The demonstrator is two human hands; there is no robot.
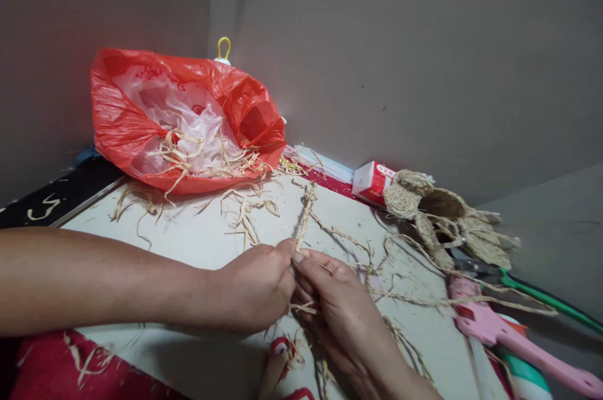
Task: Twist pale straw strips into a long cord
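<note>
A short braided straw piece (pixel 304 218) stands up from between my two hands, over the white tabletop. My left hand (pixel 264 284) is closed in a pinch on its lower end. Close against it, my right hand (pixel 334 293) pinches the same spot with thumb and fingers. Loose strands poke out below the fingers. A long twisted straw cord (pixel 414 301) runs over the table to the right. Loose straw strips (pixel 247 215) lie beyond my left hand, in front of a red plastic bag (pixel 122 130) holding more straw.
Woven straw pieces (pixel 480 233) and a red and white box (pixel 372 181) stand by the grey wall. At the right lie a pink-handled tool (pixel 532 350), a green-handled tool (pixel 551 299) and a green and white tube (pixel 527 378). A foot (pixel 282 365) shows at the bottom.
</note>
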